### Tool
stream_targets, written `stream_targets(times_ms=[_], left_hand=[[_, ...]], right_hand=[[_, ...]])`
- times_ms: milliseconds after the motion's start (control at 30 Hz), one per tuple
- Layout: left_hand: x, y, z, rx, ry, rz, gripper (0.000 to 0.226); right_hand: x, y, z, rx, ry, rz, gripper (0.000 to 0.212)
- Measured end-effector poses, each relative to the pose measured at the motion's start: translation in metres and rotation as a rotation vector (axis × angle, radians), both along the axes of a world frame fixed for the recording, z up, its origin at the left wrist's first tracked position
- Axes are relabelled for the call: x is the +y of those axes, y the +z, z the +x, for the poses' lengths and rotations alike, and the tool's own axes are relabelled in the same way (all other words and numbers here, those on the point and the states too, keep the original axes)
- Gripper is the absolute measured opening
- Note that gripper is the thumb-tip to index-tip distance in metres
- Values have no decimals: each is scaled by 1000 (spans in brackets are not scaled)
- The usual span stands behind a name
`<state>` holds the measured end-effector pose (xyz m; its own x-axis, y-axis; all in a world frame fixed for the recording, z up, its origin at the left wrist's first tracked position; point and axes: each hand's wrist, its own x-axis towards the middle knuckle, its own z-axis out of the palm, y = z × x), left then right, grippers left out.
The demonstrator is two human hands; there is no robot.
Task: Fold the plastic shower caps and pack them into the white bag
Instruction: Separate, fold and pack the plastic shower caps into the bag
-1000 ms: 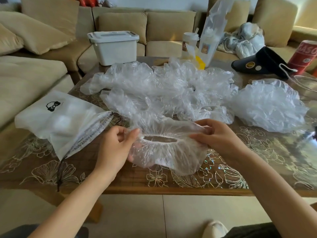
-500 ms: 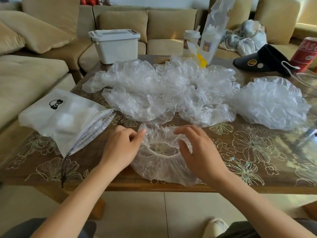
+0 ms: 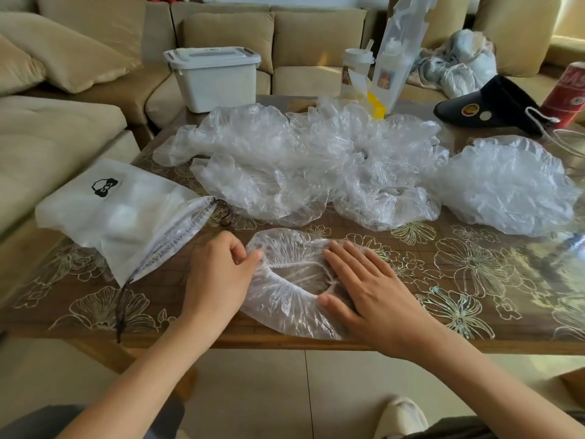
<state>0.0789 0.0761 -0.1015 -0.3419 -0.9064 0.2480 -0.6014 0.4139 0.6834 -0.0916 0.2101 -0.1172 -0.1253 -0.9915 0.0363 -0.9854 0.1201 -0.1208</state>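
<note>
Left grip [image 3: 221,270] pinches the gathered rim of one shower cap [image 3: 278,308] at its 9 o'clock edge, thumb and curled fingers closed on the plastic. Right grip [image 3: 373,289] is released: palm down, fingers straight, pressing flat on the cap's 3 o'clock side.

A second ago this cap hung stretched between both hands, clear of the counter [image 3: 474,280]. Half a second ago it had come down, with the right fingers arched over the elastic opening. Now it lies on the counter at 6 o'clock, near the front edge, mouth upward, and the right palm has gone from arched to flat on top of it.

That reads as the step from spreading to flattening: the cap is pinned and air is being pressed out of it, so the first fold looks ready to start. No crease shows yet. The thin film will likely slide or spring back if the palm lifts early.

The white bag [image 3: 126,213] lies at 9 o'clock, just beside the left grip, its drawstring mouth facing the cap. A loose pile of caps [image 3: 300,153] waits at 12 o'clock and another puffed cap [image 3: 506,185] at 2 o'clock, so most of the task appears to remain.
</note>
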Motion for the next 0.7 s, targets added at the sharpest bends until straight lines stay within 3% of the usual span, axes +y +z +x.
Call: stream_targets(times_ms=[133,233,300,400,500,700], left_hand=[[1,4,12,-300,25,-205,26],[-2,9,13,-181,-184,-395,35],[7,11,1,-148,-464,-428,42],[19,3,-16,-312,-699,-190,56],[11,-15,-11,-601,-723,-206,66],[0,-16,10,-587,-744,-215,78]], right_hand=[[6,6,-7,-72,55,-36,79],[8,15,-7,-195,67,-417,47],[3,19,-1,-249,71,-500,37],[-2,10,10,-184,125,-278,63],[7,-1,7,-33,144,-10,88],[25,6,-4,-7,129,79,102]])
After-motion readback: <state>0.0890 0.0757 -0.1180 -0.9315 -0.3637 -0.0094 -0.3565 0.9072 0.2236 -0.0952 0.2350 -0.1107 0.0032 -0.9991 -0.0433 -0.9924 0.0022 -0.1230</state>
